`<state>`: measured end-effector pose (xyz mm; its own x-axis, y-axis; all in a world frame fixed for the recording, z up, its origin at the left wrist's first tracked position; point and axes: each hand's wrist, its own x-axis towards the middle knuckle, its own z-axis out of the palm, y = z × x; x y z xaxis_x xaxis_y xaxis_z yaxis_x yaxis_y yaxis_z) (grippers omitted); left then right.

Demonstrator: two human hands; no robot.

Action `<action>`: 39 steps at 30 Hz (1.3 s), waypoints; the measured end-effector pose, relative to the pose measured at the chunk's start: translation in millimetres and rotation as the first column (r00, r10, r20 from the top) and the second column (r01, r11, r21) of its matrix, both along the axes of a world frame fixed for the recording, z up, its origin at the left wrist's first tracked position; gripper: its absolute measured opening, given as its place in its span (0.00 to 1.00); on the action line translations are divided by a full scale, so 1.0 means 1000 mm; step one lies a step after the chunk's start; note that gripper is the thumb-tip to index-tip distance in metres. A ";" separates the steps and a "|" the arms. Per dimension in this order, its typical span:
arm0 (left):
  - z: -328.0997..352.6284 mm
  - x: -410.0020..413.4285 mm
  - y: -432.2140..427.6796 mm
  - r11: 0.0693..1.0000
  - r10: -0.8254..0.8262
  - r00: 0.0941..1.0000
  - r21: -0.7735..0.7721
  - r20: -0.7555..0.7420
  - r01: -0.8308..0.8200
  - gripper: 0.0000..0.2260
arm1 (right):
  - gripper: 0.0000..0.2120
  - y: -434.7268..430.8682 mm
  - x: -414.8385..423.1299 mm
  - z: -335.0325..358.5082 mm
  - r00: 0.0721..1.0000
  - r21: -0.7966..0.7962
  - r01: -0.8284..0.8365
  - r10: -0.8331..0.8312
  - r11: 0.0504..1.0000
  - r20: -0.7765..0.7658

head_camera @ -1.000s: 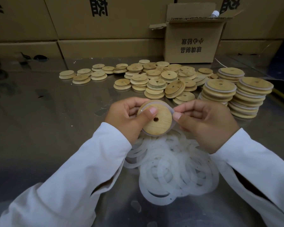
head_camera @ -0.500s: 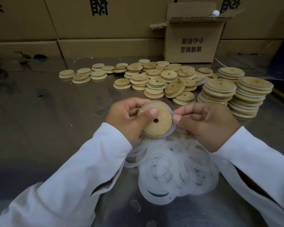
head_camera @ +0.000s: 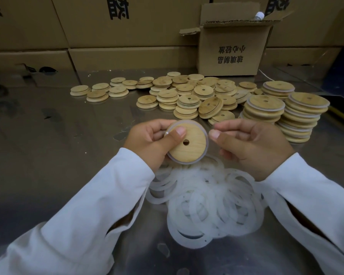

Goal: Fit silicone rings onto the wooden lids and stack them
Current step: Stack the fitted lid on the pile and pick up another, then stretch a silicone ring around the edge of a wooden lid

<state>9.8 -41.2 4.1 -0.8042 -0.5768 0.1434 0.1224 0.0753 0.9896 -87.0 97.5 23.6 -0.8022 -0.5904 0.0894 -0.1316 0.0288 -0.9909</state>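
Left hand (head_camera: 147, 139) pinches 1 wooden lid (head_camera: 191, 147), thumb on its face, fingers behind. The silicone ring (head_camera: 187, 121) now sits round the whole rim. Right hand (head_camera: 252, 143) has let go and is just beside the lid, fingers curled on nothing. Fitting looks done, stacking is next. Finished stacks (head_camera: 302, 116) lie right of the grip, loose rings (head_camera: 207, 199) below.

The lid (head_camera: 189, 147) in the left hand (head_camera: 149, 141) is pale wood, smooth and matt, its grain showing; a milky, translucent silicone ring (head_camera: 187, 121) rims it; below both hands lies a heap of rings (head_camera: 207, 203), equally matt; the table (head_camera: 68, 135) beneath is polished metal, glossy and mirroring; the sleeves (head_camera: 87, 205) are white matt cloth; beyond the right hand (head_camera: 252, 145) stands a box (head_camera: 230, 42) of dull brown cardboard.
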 end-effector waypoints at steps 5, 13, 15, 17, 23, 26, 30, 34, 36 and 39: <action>0.000 -0.001 -0.001 0.998 0.007 1.000 0.067 -0.005 -0.006 0.06 | 0.02 -0.004 -0.004 -0.005 0.999 0.007 0.042 -0.042 0.999 0.011; 0.000 -0.004 0.007 0.984 -0.074 0.996 0.158 -0.041 0.080 0.16 | 0.03 -0.004 -0.003 -0.006 0.988 0.053 -0.156 0.157 0.986 -0.013; -0.001 -0.005 0.009 0.983 -0.091 0.995 0.156 -0.029 0.094 0.21 | 0.02 -0.001 -0.013 0.002 0.996 -0.034 -0.091 0.091 0.995 0.002; -0.002 -0.005 0.009 0.985 -0.085 0.996 0.150 -0.022 0.087 0.24 | 0.02 0.005 -0.026 0.011 0.997 -0.175 0.047 -0.034 0.983 0.076; -0.004 -0.006 0.011 0.995 -0.035 0.998 0.093 -0.061 0.040 0.19 | 0.06 0.027 -0.066 0.015 0.834 -0.340 0.494 -0.327 0.800 0.444; -0.004 -0.006 0.011 0.998 -0.007 0.997 0.065 -0.077 0.012 0.17 | 0.06 0.028 -0.077 0.009 0.786 -0.314 0.538 -0.331 0.782 0.523; -0.004 -0.005 0.009 0.999 0.002 0.997 0.050 -0.076 0.001 0.16 | 0.04 0.027 -0.083 0.010 0.772 -0.213 0.501 -0.322 0.839 0.548; -0.005 -0.005 0.010 0.999 0.005 0.997 0.038 -0.075 -0.002 0.13 | 0.07 0.028 -0.083 0.010 0.765 0.019 0.547 -0.509 0.837 0.394; -0.005 -0.005 0.011 0.999 0.010 0.997 0.031 -0.074 -0.008 0.10 | 0.10 0.027 -0.081 0.010 0.768 0.100 0.553 -0.553 0.827 0.324; -0.005 -0.006 0.012 0.999 0.020 0.998 0.030 -0.067 -0.018 0.05 | 0.13 0.026 -0.077 0.007 0.761 0.128 0.599 -0.612 0.790 0.215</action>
